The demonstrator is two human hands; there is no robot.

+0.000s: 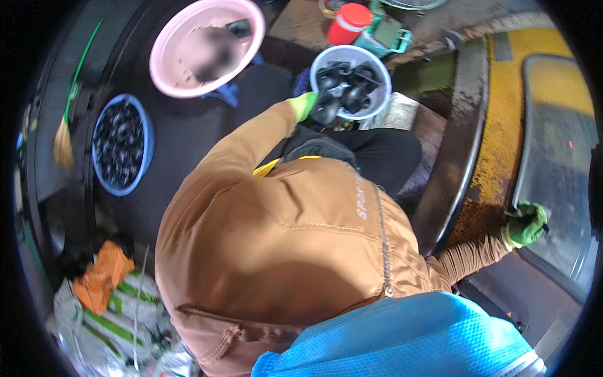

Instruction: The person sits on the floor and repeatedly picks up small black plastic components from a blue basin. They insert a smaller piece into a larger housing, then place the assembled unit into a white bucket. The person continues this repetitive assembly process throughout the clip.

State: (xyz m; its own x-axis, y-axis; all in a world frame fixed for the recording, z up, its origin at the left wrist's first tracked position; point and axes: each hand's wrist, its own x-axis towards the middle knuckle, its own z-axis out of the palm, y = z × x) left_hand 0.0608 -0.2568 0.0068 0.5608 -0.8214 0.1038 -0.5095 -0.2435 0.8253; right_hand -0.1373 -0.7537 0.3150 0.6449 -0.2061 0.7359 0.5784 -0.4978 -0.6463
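Head view: the left hand [304, 106] is pinching a black part [325, 109] at the basin's [385, 87] rim, seemingly mid-transfer, next needing steady grip; the right hand [526, 224], hold unclear, is resting near the yellow panel [498, 125].

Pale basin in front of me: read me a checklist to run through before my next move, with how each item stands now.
1. Left hand and right hand gloved: ok, both in green.
2. Left hand at a black part: ok, it is at the near-left rim of the pale basin.
3. Left grip firm: cannot tell, the fingers are mostly hidden.
4. Both hands at the basin: not ok, the right is out at the window of the yellow machine.
5. Right hand free of any object: cannot tell, its fingers are unclear.
6. Other parts in the pale basin: ok, several black ones lie inside.
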